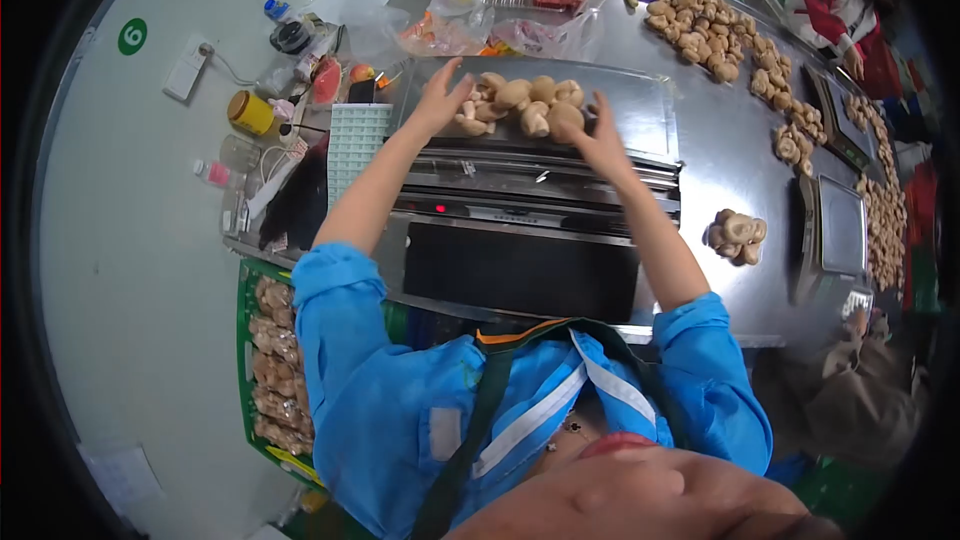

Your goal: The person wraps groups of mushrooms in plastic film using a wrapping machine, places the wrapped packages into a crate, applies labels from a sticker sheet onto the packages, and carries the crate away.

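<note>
Your brown mushrooms sit in a loose pile on the shiny metal plate, right between your two hands. Your left hand is open wide, with the thumb and fingers spread at the left end of the pile. Your right hand is part open and curved at the other end, and its thumb looks to be touching the last round cap. Neither hand has a mushroom lifted in its grip.

Each mushroom should feel light, and the whole pile should not be heavy. They are likely a bit soft and springy, so a hard squeeze could dent a cap or snap a stem. The smooth plate may let them slide easily, and the round caps could roll off one another. The pile is many loose bits, so a pinch in the middle would let the end ones slip out.

The best hold is low down at both ends, with your palms like two little walls and your fingers curled around the outside caps. Press in gently and evenly. Watch the side close to you, where the long metal bars are, as a mushroom could tumble there.
</note>
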A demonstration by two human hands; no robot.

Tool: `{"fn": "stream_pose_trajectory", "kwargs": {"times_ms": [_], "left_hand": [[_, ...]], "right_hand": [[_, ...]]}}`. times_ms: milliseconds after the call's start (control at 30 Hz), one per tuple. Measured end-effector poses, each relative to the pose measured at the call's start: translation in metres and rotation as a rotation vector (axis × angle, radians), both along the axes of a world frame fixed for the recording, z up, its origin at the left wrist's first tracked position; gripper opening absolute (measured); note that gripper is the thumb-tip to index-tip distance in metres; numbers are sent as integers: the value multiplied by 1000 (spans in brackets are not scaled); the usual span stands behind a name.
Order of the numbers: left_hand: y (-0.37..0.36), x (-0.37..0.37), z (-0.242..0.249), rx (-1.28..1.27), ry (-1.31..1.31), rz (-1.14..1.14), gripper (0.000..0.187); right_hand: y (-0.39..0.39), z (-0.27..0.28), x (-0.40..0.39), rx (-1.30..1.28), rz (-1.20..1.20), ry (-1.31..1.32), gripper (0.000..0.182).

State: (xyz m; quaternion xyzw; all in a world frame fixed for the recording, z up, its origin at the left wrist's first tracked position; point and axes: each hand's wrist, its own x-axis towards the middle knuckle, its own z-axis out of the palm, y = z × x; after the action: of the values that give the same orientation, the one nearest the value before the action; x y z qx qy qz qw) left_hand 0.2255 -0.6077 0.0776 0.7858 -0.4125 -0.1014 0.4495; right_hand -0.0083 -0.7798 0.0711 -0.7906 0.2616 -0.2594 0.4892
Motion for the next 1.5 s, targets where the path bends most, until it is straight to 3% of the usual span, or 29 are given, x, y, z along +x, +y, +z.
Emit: {"fn": "stream_pose_trajectory", "kwargs": {"times_ms": [33,100,167,200,233,267,333,400,467,500,533,600,633,700,733,800,867,933,1000,1033,1067,1133,1200,1267,1300,1400,1433,1467,1500], "left_hand": [[17,6,9,-75,-94,-47,48],[70,14,40,167,-464,-267,44],[107,24,59,625,-960,-686,44],[117,26,57,615,-962,-697,44],[124,28,53,446,-1105,-780,42],[128,30,49,268,-1242,-859,40],[116,28,33,202,-1289,-864,36],[93,22,15,95,-1238,-913,34],[90,11,9,119,-1220,-882,29],[97,3,9,51,-965,-718,26],[105,-7,7,-9,-705,-553,24],[112,-27,50,-183,-136,-278,11],[106,-17,74,-296,335,-320,14],[71,-2,96,-587,702,-185,19],[34,1,104,-793,555,-22,21],[-22,24,91,-814,486,23,17],[-47,56,20,-167,-111,47,14],[-45,59,-45,-112,-244,-300,19],[-34,63,-45,-123,-405,-334,20],[-27,60,-48,-132,-553,-360,21],[-20,54,-46,-131,-543,-369,21],[-4,44,-33,-82,413,-401,26],[22,25,-33,15,502,-488,32],[47,0,-11,23,341,-453,34],[52,-9,-11,-48,381,-404,36],[60,-24,-1,-20,199,-307,38],[66,-32,4,14,191,-225,41],[74,-45,11,6,185,-233,41],[85,-61,17,-52,346,-221,42]], "right_hand": [[-4,6,-16,-47,44,5,65],[-18,21,-56,-175,165,158,47],[-30,46,-83,-465,356,422,36],[-31,55,-91,-672,474,546,33],[-34,53,-94,-863,569,483,35],[-28,54,-91,-857,557,492,35],[-19,55,-80,-1060,687,469,32],[-14,41,-70,-1046,693,417,27],[-6,19,-65,-841,564,269,24],[5,14,-67,-781,438,200,17],[16,12,-77,-415,283,277,15],[5,32,-87,223,127,35,19],[-4,55,-72,245,75,-230,20],[-8,112,-33,325,-47,-628,20],[-15,136,-6,352,-97,-783,22],[-52,115,44,107,-122,-632,18],[-103,37,82,-89,48,-312,18],[-74,11,75,-396,202,370,19],[-74,-17,71,-476,289,-44,22],[-75,-23,62,-469,275,-37,22],[-71,-16,55,-315,305,51,23],[-53,-4,42,-158,326,130,23],[-28,5,23,139,345,84,29],[-3,23,-1,-25,297,150,36],[0,17,-9,-93,278,230,46],[10,16,-20,38,226,199,55],[19,18,-24,24,169,81,60],[27,30,-34,15,162,78,60],[37,42,-44,125,208,133,60]]}}
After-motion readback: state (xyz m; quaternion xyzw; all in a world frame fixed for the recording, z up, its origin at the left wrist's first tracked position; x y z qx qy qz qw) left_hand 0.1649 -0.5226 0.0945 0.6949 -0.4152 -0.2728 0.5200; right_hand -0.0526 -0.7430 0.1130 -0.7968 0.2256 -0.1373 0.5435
